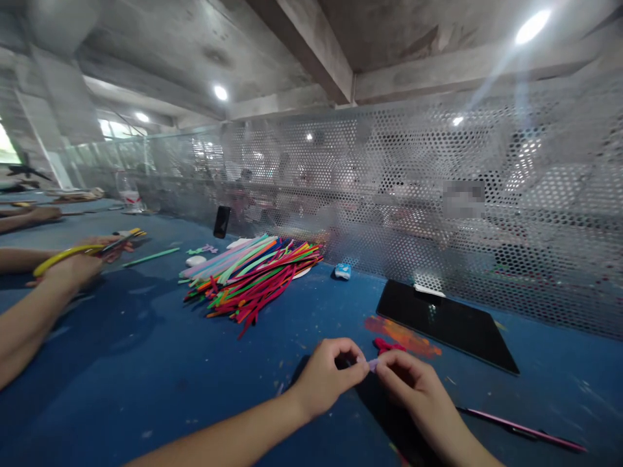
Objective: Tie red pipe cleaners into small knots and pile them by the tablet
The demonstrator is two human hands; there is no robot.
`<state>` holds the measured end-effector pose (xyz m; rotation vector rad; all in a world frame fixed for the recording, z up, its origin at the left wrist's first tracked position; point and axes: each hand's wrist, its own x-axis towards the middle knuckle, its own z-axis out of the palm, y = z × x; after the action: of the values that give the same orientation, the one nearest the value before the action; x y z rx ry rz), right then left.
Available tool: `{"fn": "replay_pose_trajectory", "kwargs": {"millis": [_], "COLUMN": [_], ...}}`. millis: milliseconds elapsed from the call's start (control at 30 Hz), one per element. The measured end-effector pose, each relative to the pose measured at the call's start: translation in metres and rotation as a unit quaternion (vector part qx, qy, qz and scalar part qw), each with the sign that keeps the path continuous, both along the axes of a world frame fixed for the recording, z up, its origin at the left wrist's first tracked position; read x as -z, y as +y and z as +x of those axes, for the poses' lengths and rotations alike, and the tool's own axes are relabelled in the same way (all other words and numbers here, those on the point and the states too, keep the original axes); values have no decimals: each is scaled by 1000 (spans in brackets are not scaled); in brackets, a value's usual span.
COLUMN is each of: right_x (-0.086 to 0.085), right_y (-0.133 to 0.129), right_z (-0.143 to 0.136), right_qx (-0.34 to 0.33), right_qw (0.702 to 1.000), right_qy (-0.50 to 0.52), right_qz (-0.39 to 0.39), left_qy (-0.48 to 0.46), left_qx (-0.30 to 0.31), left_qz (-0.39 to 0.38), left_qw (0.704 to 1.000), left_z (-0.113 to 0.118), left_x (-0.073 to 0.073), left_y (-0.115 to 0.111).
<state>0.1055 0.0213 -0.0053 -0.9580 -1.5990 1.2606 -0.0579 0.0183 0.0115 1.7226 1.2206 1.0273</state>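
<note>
My left hand [333, 373] and my right hand [411, 383] pinch a small light purple piece [373, 365] between their fingertips, low in the middle of the head view. Each hand has thumb and forefinger pressed together on one side of it. The piece is mostly covered by the fingers, so its shape is unclear. Just behind my right hand's fingers lies a small red twisted piece [388, 346] on the blue table [204, 395].
A heap of coloured fuzzy sticks [257, 272] lies left of centre. Near the perforated metal screen are a blue-white packet [342, 271], a black tablet [448, 321] and a phone [222, 222]. A pink pen [525, 428] lies right. Another person's hands hold yellow-handled scissors [68, 255] at left.
</note>
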Motion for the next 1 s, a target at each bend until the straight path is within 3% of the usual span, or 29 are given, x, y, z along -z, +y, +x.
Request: {"fn": "replay_pose_trajectory", "kwargs": {"millis": [233,367,433,533,633,700,767,900,1000], "right_x": [0,-1,-2,-4,-5,-3,-1,2,1], "right_y": [-5,-8,-9,-9,-6,-3,-1,-1,-2], "right_z": [4,10,12,10,5,2,0,-2,-2], "right_qx": [36,12,10,27,33,9,-18,-38,-25], "right_qw": [982,928,911,945,992,999,987,967,985], "right_qy": [-123,-215,-226,-175,-67,20,105,184,121], "right_qz": [136,304,345,276,101,-30,-123,-170,-117], "left_qy": [144,203,206,151,71,20,-29,-94,-143], "left_qx": [24,19,15,32,57,60,61,44,12], "left_qz": [72,98,105,73,18,-16,-52,-79,-80], "left_qw": [987,974,973,985,996,998,996,991,986], "left_z": [3,5,5,6,6,7,7,7,7], "left_x": [-6,-5,-5,-4,-3,-2,-1,-1,0], "left_y": [-11,-15,-16,-15,-11,-9,-6,-4,-2]}}
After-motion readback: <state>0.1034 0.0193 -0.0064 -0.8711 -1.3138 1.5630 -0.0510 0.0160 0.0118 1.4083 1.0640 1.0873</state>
